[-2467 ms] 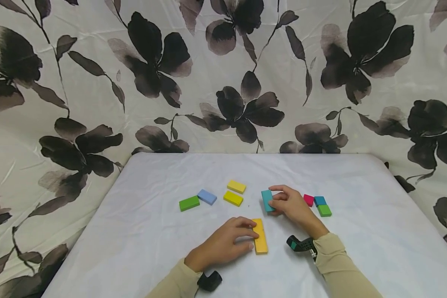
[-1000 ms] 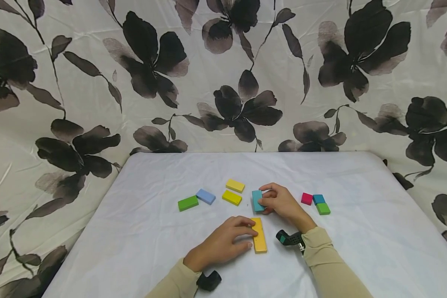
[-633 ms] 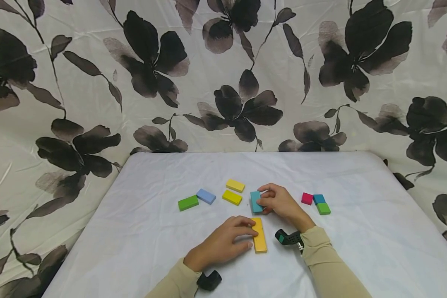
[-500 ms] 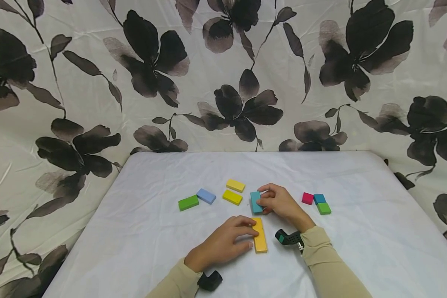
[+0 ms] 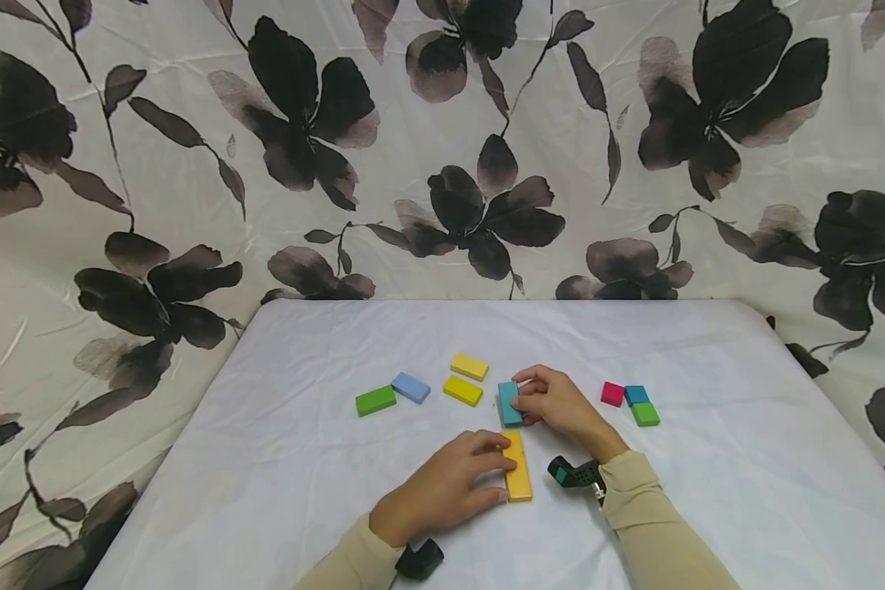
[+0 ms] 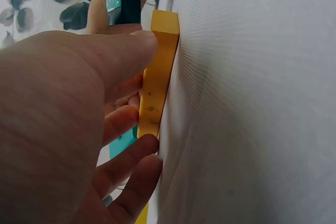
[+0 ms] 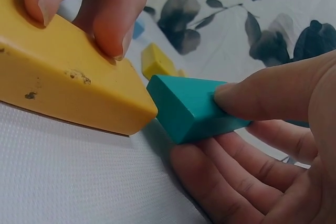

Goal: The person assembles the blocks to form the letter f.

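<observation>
A long orange-yellow block lies flat near the middle of the white-covered table, its length pointing away from me. My left hand holds it from the left: fingertips rest on its top and the thumb lies against its side, as the left wrist view shows. Just beyond its far end is a teal block, pinched from the right by my right hand between thumb and fingers. In the right wrist view the teal block looks slightly tilted. One of its corners meets or nearly meets the orange-yellow block; contact is unclear.
Two yellow blocks lie beyond the hands, with a light-blue block and a green block to their left. At right sit small red, blue and green blocks. Floral cloth hangs behind.
My right hand has carried the teal block left to the orange-yellow block's far end, with only a slight shift lately. The left thumb has come closer to the orange-yellow block's side.
</observation>
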The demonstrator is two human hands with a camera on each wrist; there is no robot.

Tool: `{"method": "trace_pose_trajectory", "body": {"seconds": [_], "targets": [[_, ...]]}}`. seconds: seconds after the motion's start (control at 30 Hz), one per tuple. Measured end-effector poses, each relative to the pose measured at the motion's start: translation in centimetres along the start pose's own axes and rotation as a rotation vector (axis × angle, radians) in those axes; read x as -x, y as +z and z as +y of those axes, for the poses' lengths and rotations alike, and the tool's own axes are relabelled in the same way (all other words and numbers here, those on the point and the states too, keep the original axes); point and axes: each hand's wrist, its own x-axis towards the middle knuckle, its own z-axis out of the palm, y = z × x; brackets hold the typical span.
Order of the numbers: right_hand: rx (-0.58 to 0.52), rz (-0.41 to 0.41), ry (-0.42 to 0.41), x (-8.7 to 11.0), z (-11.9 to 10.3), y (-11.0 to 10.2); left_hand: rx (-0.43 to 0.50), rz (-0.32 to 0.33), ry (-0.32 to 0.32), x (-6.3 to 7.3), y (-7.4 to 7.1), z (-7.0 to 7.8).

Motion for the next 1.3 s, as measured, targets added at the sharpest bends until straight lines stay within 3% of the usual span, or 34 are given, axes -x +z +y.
{"method": "trace_pose_trajectory", "body": {"seconds": [0.4,0.83,1.3], "targets": [[0.017,-0.032,-0.014,0.25,0.09,0.15,-0.041,-0.004,-0.019,0.03,0.08,0.28],[0.014,-0.033,-0.012,0.27,-0.05,0.32,-0.012,0.015,-0.012,-0.04,0.03,0.14],[0.016,-0.049,-0.063,0.3,0.14,0.31,0.019,0.039,0.012,-0.05,0.09,0.09]]}}
